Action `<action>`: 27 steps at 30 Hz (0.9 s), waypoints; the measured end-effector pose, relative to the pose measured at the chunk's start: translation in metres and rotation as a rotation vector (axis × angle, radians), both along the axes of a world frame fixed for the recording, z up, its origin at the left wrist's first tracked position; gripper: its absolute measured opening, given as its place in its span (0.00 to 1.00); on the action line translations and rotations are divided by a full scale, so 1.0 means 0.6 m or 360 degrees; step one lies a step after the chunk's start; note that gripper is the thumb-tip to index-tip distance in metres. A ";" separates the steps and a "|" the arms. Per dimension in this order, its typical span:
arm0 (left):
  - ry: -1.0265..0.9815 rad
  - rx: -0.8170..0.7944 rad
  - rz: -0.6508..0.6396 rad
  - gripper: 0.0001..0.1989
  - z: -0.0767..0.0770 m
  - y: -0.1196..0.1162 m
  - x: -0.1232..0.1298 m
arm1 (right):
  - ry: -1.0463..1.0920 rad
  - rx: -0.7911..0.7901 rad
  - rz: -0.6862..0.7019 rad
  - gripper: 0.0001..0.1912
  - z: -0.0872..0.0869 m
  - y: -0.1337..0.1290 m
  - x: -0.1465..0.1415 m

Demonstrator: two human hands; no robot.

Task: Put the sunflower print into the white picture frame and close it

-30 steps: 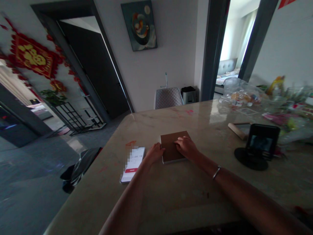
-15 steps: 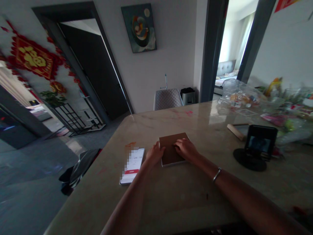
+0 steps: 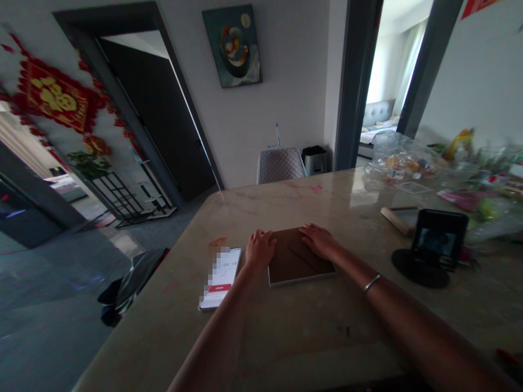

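Observation:
A flat brown rectangular panel (image 3: 297, 262) with a pale rim lies on the stone-topped table (image 3: 261, 332) in front of me. At its left side, my left hand (image 3: 260, 249) is closed around the edge near the far corner. My right hand (image 3: 321, 241) rests over the far right corner, its fingers bent across the far edge. The undersides of my fingers and the thumb tips are hidden. Just left of my left forearm is a phone (image 3: 225, 275) with a lit screen, lying face up.
On the right a black stand with a small screen (image 3: 433, 245) stands before a wooden-edged frame (image 3: 396, 219). Plastic bags (image 3: 408, 158) and packets crowd the far right. A quilted chair (image 3: 281, 165) is beyond the far edge. A dark bag (image 3: 137, 280) sits left of the table.
The panel has been turned so its longer side runs left to right, and its near edge sits closer. My left hand moved slightly left and the right hand shifted to the far right corner.

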State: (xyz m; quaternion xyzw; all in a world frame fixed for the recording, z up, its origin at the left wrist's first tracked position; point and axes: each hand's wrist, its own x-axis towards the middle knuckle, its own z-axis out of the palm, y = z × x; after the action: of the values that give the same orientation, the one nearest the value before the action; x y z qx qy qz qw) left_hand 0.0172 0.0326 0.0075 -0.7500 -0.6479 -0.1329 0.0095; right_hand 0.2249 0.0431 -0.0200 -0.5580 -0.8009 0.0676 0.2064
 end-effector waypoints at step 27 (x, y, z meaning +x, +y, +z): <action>0.0138 -0.0060 -0.0340 0.23 -0.036 0.007 0.036 | -0.0106 -0.0021 0.0006 0.22 0.006 -0.016 -0.024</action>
State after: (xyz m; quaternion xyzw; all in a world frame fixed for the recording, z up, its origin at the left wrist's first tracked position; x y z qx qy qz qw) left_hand 0.0390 0.0367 -0.0143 -0.8198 -0.5658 -0.0883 0.0092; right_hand 0.2105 0.0333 -0.0165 -0.5597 -0.8080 0.0547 0.1758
